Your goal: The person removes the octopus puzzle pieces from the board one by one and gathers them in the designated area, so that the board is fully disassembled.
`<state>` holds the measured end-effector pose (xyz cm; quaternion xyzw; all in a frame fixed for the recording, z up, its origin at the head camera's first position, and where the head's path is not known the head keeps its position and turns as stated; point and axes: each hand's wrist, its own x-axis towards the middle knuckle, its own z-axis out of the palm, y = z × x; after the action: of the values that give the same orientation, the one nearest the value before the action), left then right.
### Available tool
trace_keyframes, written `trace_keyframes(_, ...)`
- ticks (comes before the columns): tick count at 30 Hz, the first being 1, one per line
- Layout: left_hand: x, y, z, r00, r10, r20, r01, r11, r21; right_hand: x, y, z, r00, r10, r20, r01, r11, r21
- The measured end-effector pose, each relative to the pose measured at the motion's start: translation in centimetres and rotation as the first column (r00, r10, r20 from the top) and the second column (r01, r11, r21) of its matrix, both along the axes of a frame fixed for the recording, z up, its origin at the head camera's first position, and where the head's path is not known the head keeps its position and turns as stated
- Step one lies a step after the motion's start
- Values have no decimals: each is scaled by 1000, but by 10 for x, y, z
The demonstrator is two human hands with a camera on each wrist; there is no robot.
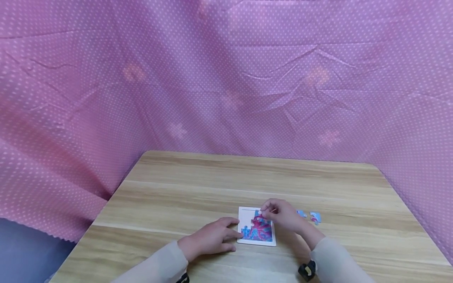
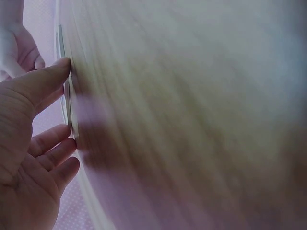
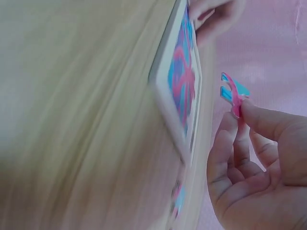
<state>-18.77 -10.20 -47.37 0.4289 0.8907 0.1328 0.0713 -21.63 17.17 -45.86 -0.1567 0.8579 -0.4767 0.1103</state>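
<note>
A white-framed jigsaw puzzle board [image 1: 256, 243] lies on the table, partly filled with blue and pink-red pieces; its upper left part shows bare white. My left hand [image 1: 216, 237] rests at the board's left edge, fingers spread. In the left wrist view, the left thumb and fingertips touch the thin edge of the board [image 2: 67, 108]. Above the board's upper right part, my right hand [image 1: 283, 214] pinches a puzzle piece. That puzzle piece [image 3: 235, 96], blue and pink, is held between thumb and fingertips, apart from the board in the right wrist view.
Two loose puzzle pieces, one blue [image 1: 301, 213] and one blue and pink [image 1: 315, 217], lie right of the board, near the right hand. The wooden table [image 1: 198, 173] reaches back to a pink dotted curtain [image 1: 226, 78] that also hangs along both sides.
</note>
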Motion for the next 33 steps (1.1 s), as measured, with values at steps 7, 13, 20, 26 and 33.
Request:
trace_keyframes(7, -1, 2, 1, 999, 28, 15, -28, 1000, -7, 0, 30, -1, 999, -46, -4, 47, 998, 48)
trace_keyframes(13, -1, 4, 1, 998, 43, 42, -42, 999, -8, 4, 50, -4, 1000, -21, -1, 21, 999, 36)
trace_keyframes(20, 0, 6, 0, 999, 37, 4, -37, 999, 0, 8, 63, -7, 999, -35, 19, 33, 997, 65)
trace_keyframes(26, 0, 8, 3, 998, 52, 27, -51, 999, -3, 11, 63, -10, 995, -96, -14, 97, 987, 128)
trace_keyframes(33, -1, 12, 4, 999, 50, 16, -50, 999, -6, 9, 61, -15, 980, -182, -86, 198, 951, 239)
